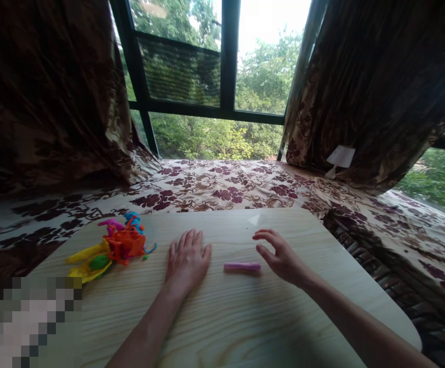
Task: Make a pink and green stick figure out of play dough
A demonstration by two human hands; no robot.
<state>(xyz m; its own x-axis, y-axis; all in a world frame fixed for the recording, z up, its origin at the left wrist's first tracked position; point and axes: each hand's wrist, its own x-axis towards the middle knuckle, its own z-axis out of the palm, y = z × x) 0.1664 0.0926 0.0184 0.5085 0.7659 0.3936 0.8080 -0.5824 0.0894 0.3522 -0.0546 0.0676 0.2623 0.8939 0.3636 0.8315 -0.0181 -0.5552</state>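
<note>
A short pink roll of clay [242, 267] lies on the light wooden table [222, 317] between my hands. My left hand [187, 261] rests flat on the wood just left of the roll, fingers together and stretched out, holding nothing. My right hand [281, 255] hovers at the roll's right end with its fingers curved and apart, empty. Further left sits a heap of coloured clay [111, 248] in orange, yellow, green, blue and magenta.
The table's rounded right edge [398, 317] drops toward a floral-covered seat [222, 186] below a large window [214, 71]. Dark floral curtains [375, 87] hang on both sides. A small white lamp-like object [339, 159] stands at the right curtain.
</note>
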